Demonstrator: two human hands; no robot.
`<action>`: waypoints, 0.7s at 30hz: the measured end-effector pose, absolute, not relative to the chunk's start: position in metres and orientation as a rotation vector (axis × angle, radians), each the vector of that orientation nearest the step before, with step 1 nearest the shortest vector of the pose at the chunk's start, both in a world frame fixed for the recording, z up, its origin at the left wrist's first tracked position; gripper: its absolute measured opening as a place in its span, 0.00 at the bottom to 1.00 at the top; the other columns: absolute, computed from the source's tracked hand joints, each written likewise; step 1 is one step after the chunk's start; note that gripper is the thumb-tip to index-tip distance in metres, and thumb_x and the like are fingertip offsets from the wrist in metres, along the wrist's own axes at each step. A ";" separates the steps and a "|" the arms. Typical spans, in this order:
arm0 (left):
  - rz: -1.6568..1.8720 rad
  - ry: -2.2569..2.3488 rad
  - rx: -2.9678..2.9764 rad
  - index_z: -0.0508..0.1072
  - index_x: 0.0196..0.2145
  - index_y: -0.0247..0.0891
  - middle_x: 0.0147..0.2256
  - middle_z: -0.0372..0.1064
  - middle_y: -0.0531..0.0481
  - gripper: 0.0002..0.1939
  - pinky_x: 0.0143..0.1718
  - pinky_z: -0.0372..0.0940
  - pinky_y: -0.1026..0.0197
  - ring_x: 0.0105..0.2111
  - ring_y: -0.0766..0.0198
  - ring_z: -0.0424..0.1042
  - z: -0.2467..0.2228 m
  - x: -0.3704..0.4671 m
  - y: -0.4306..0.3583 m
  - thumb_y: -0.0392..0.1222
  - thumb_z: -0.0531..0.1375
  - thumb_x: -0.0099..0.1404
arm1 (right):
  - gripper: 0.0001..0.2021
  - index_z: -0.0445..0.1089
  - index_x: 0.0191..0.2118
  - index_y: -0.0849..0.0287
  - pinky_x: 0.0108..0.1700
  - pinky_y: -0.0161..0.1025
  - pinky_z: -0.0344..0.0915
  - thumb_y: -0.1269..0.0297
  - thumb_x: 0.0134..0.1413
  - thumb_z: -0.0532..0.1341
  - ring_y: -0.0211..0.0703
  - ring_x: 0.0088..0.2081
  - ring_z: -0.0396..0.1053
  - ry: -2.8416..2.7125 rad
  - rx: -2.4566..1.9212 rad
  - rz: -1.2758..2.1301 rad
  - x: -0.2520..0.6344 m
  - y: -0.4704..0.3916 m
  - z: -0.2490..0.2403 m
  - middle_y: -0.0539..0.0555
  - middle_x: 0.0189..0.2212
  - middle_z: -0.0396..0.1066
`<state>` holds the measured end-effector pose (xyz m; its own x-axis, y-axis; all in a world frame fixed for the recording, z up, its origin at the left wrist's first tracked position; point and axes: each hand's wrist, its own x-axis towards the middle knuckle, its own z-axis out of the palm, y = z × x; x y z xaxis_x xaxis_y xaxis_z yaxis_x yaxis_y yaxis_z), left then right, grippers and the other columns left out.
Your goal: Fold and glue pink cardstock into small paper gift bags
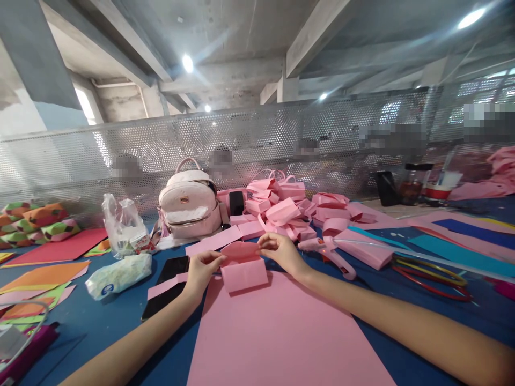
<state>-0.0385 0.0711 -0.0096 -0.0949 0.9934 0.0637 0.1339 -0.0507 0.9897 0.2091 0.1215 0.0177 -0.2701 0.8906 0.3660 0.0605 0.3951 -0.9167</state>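
Between my hands is a small pink paper box (244,276), its flap (241,250) raised at the top. My left hand (201,271) pinches the flap's left edge between thumb and fingers. At the opposite edge, my right hand (284,253) has its fingertips closed on the same flap. Under the box lies a large pink sheet (277,332). A pink glue gun (330,254) rests just right of my right hand. Beside my left wrist, a pink strip (167,286) lies across a black phone-like slab (171,271).
Behind the box, many folded pink paper pieces (281,212) are heaped next to a white backpack (189,206). On the left are a tissue pack (118,276), a plastic bag (124,225) and coloured sheets (44,276). Coloured rings (432,276) lie right. A perforated metal screen (249,128) stands behind.
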 end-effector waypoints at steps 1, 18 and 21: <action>1.268 1.356 1.293 0.71 0.53 0.36 0.51 0.70 0.44 0.17 0.46 0.72 0.49 0.46 0.55 0.74 -0.010 -0.038 0.070 0.45 0.61 0.71 | 0.14 0.71 0.30 0.57 0.42 0.43 0.72 0.60 0.37 0.73 0.46 0.34 0.77 -1.638 -0.855 1.029 0.209 0.121 0.018 0.50 0.28 0.76; 1.278 1.356 1.242 0.71 0.53 0.35 0.50 0.71 0.44 0.16 0.45 0.73 0.49 0.45 0.55 0.74 -0.013 -0.034 0.066 0.46 0.61 0.71 | 0.15 0.70 0.30 0.57 0.41 0.44 0.72 0.59 0.37 0.73 0.48 0.34 0.77 -1.657 -0.864 1.016 0.208 0.120 0.016 0.50 0.27 0.75; 1.280 1.367 1.257 0.71 0.52 0.35 0.50 0.71 0.44 0.16 0.45 0.73 0.49 0.45 0.55 0.74 -0.013 -0.035 0.066 0.45 0.61 0.71 | 0.15 0.70 0.31 0.57 0.40 0.44 0.72 0.59 0.38 0.72 0.48 0.32 0.77 -1.670 -0.865 1.026 0.209 0.120 0.017 0.49 0.24 0.75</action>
<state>-0.0351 0.0664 -0.0132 -0.1257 0.9910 0.0469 0.1121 -0.0328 0.9932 0.2088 0.1204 0.0167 -0.2898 0.8878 0.3575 0.0825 0.3953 -0.9148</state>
